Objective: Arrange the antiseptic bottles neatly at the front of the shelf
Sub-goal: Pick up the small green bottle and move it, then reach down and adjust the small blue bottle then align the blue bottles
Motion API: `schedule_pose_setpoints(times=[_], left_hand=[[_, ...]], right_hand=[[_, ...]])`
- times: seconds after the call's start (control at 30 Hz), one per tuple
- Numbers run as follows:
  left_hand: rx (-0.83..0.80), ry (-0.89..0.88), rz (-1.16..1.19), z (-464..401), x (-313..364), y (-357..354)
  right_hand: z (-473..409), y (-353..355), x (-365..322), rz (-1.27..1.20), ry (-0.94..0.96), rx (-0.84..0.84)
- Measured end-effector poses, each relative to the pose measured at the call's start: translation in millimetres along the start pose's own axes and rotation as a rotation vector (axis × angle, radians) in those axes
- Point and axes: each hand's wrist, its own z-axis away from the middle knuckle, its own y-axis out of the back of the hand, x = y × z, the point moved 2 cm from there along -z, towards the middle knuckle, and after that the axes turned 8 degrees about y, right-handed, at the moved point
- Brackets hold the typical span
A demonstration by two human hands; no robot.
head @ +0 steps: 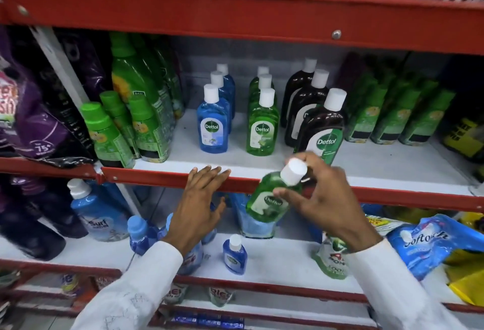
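On the middle shelf stand three rows of white-capped Dettol bottles: blue ones, green ones and dark brown ones, each row running back from the front bottle. My right hand holds a small green Dettol bottle tilted in front of the shelf's red front rail, below the brown row. My left hand is spread open, its fingertips on the rail below the blue row. A small blue Dettol bottle stands on the shelf below.
Green detergent bottles crowd the left of the middle shelf, green pouches the right. Dark bags hang at far left. The lower shelf holds blue Surf bottles and a blue softener pouch. Another red shelf is overhead.
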Motion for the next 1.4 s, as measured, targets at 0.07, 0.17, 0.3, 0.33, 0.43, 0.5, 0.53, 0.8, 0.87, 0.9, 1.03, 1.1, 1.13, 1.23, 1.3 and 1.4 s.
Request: schedule_pose_setpoints(times=[0.07,0.17,0.3,0.33,0.43,0.5,0.53,0.8,0.87,0.9,1.03,1.1,1.13,1.23,1.3,1.4], left_hand=[[-0.003,0.017,0.033,-0.3,-0.2,-0.7],[-0.023,0.026,0.043,-0.5,-0.3,0.1],[-0.04,0.034,0.051,0.2,1.1,3.6],[-0.04,0.033,0.05,0.6,1.8,4.5],[-0.042,0.034,0.026,0.3,4.2,6.8],[-0.034,0.04,0.007,-0.4,5.2,8.7],[-0.03,0.04,0.003,-0.8,5.6,9.5],[-0.031,0.021,-0.047,-1.1,4.5,9.5],[-0.05,0.016,-0.055,-0.9,3.1,10.5],[-0.056,0.011,-0.078,-1.4,3.0,12.3],[0.016,0.037,-0.223,-0.4,-7.1,21.9],[0.058,0.068,-0.217,2.9,-18.7,27.7],[0.066,0.069,-0.216,4.6,-24.0,29.4],[0.048,0.04,-0.206,10.8,-31.4,28.2],[0.035,0.039,-0.186,14.0,-30.8,25.1],[0.031,0.05,-0.146,16.2,-29.0,23.7]], right_hand=[[-21.8,19.9,-25.4,0.002,0.078,0.067],[-52.0,31.9,-45.9,0.029,0.132,0.115],[-90.2,21.8,-41.0,0.143,0.115,0.057],[-98.0,16.6,-36.4,0.18,0.097,0.03],[-113.9,0.1,-20.7,0.25,0.01,-0.061],[-117.4,-7.2,-12.3,0.288,-0.043,-0.095],[-118.2,-9.2,-9.0,0.291,-0.063,-0.1],[-113.9,-6.6,-7.4,0.184,-0.058,-0.106],[-103.3,-6.4,-8.7,0.18,-0.034,-0.047],[-95.8,-5.6,-9.7,0.195,-0.019,0.008],[-48.6,-14.0,-10.1,0.233,0.137,0.307],[-19.2,-31.8,-7.9,0.221,0.235,0.378],[-5.2,-45.0,-4.1,0.212,0.265,0.37],[35.0,-96.7,18.4,0.14,0.164,0.188],[55.5,-135.3,39.8,0.104,-0.032,-0.038],[71.2,-182.1,62.2,0.128,-0.256,-0.385]])
